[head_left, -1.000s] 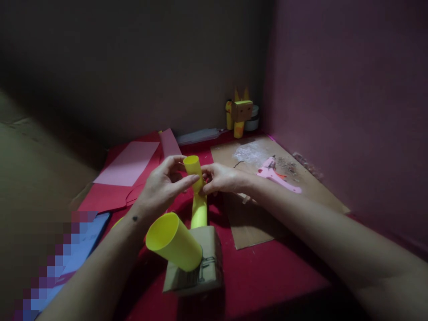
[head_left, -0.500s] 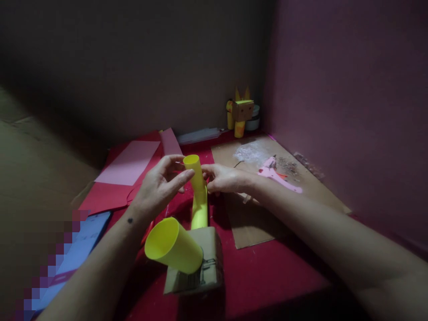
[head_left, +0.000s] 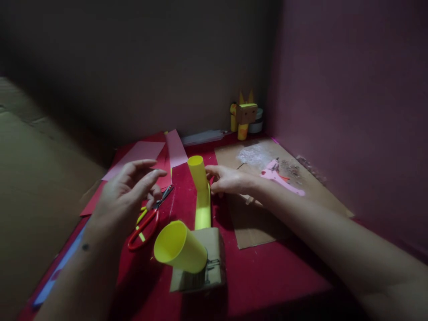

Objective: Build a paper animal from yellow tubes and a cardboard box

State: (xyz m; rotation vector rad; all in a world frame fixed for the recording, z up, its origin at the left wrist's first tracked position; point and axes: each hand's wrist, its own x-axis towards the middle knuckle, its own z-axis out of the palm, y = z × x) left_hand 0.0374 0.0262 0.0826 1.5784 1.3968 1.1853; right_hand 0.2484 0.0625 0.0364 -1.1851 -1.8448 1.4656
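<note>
My left hand (head_left: 133, 183) hovers over the left of the table with its fingers apart and nothing between them. Red-handled scissors (head_left: 147, 229) lie just beneath it. At the centre, my right hand (head_left: 225, 180) has its fingertips at the right side of an upright yellow paper tube (head_left: 198, 174). A longer yellow piece (head_left: 203, 214) joins this tube to a cardboard box (head_left: 216, 256). A wider yellow tube (head_left: 182, 247), open end toward the upper left, leans out of the box's near side.
A pink glue gun (head_left: 282, 180) rests on a cardboard sheet (head_left: 247, 232) at the right. Pink paper (head_left: 177, 149) and red sheets lie at the left. A cardboard-headed yellow figure (head_left: 246, 115) stands at the back, near a pink wall.
My left hand has let go of the upright tube and moved left and toward me, uncovering the scissors. My right hand has stayed beside the tube.
</note>
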